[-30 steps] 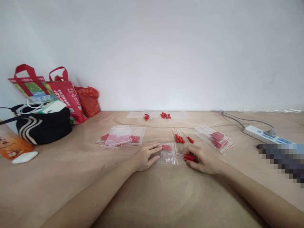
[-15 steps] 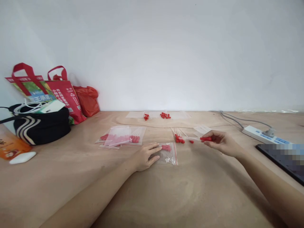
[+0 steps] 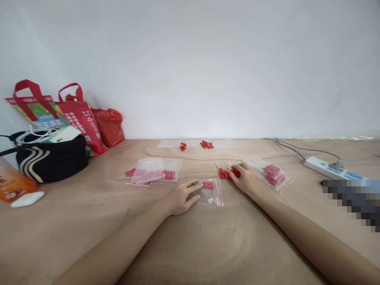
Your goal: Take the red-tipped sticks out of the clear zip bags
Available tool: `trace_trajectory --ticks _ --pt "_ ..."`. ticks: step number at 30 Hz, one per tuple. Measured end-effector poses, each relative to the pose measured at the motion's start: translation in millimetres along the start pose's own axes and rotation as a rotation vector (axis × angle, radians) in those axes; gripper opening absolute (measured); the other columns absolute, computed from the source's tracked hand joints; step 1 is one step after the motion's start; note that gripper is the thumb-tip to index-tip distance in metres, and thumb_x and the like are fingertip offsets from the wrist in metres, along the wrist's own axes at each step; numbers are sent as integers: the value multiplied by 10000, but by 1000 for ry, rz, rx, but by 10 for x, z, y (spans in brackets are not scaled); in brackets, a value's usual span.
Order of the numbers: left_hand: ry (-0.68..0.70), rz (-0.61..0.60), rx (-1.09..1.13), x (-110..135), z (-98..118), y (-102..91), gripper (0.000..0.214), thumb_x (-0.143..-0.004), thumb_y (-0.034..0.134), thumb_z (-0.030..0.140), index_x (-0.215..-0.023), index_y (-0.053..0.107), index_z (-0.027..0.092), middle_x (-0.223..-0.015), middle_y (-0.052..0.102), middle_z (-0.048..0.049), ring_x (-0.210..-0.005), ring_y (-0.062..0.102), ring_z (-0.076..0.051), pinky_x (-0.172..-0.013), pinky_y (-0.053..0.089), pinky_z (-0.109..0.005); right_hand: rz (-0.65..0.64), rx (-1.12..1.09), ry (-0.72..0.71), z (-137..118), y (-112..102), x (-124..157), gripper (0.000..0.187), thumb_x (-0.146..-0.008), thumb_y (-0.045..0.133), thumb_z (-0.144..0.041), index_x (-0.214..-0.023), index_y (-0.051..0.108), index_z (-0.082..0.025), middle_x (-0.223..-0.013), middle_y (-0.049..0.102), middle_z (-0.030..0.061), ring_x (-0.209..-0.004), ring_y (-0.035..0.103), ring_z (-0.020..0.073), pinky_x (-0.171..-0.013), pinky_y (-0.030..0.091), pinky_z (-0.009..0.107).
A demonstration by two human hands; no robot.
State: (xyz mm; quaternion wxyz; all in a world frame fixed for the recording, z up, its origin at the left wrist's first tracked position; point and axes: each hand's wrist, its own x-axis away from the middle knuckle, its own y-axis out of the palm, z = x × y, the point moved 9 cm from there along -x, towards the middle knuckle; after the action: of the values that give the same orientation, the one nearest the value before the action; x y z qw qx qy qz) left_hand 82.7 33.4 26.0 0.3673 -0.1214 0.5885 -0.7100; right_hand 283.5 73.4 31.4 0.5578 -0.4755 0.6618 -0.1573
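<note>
My left hand point(image 3: 182, 196) lies on a clear zip bag point(image 3: 212, 200), its thumb apart from the fingers. Pinkish-red ends point(image 3: 208, 185) show inside that bag, near the fingertips. To the right, the fingers of my right hand point(image 3: 245, 178) are closed around a red-tipped stick point(image 3: 236, 173), partly hidden by the hand. It is at the right side of a loose group of white sticks with red ends point(image 3: 224, 173). Overlapping zip bags point(image 3: 145, 176) with red-tipped sticks lie left of my hands. More filled zip bags point(image 3: 274, 174) lie right of my right hand.
Red pieces point(image 3: 206, 144) and clear bags point(image 3: 227, 143) lie along the wall. A power strip point(image 3: 332, 170) with a grey cable and a pixelated dark object point(image 3: 353, 198) are on the right. A black bag point(image 3: 53, 158) and shopping bags point(image 3: 83, 126) stand on the left.
My right hand has moved left with a red-tipped stick, down to the loose group. The filled bags on the right are now uncovered. My left hand stays on its bag.
</note>
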Motion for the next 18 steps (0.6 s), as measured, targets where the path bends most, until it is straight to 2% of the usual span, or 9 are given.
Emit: trace_trajectory --ticks 5,10,12,14,16,18 --pt "-6 -3 -5 -4 -5 6 369 -846 437 309 -1201 485 221 -1262 457 -76 -1164 418 -216 -975 356 -380 16 -8 27 17 -41 19 280 -818 414 -370 -895 580 -158 -914 543 99 -805 538 195 -731 431 314" --pt "-20 -6 3 3 -10 5 382 -846 440 307 -1218 466 224 -1275 441 -73 -1177 403 -221 -986 343 -382 125 -76 23 -104 -260 50 210 -800 439 -326 -831 575 -169 -843 563 87 -830 518 208 -756 403 327" --pt "-33 -4 -1 5 -15 -3 395 -842 447 310 -1225 457 217 -1275 441 -77 -1181 396 -226 -988 339 -386 33 -142 -26 -256 -221 90 171 -790 449 -295 -763 575 -182 -757 570 57 -750 517 180 -712 396 305" --pt "-29 1 -3 5 -9 -12 402 -840 450 316 -1228 452 208 -1265 449 -80 -1175 400 -223 -986 339 -380 -137 -172 -87 -441 -84 155 126 -751 484 -251 -695 583 -197 -695 571 23 -703 509 160 -711 374 302" --pt "-4 7 3 1 10 -20 397 -841 447 315 -1222 454 203 -1245 465 -79 -1155 420 -212 -976 350 -364 -266 -165 -93 -549 48 218 111 -714 514 -228 -646 599 -207 -665 573 2 -685 503 149 -724 353 308" --pt "21 13 11 -4 27 -27 386 -843 444 316 -1213 459 207 -1220 482 -72 -1126 444 -201 -959 365 -350 -328 -175 -57 -580 136 248 135 -725 528 -262 -647 629 -217 -654 575 -1 -678 498 146 -713 346 304"
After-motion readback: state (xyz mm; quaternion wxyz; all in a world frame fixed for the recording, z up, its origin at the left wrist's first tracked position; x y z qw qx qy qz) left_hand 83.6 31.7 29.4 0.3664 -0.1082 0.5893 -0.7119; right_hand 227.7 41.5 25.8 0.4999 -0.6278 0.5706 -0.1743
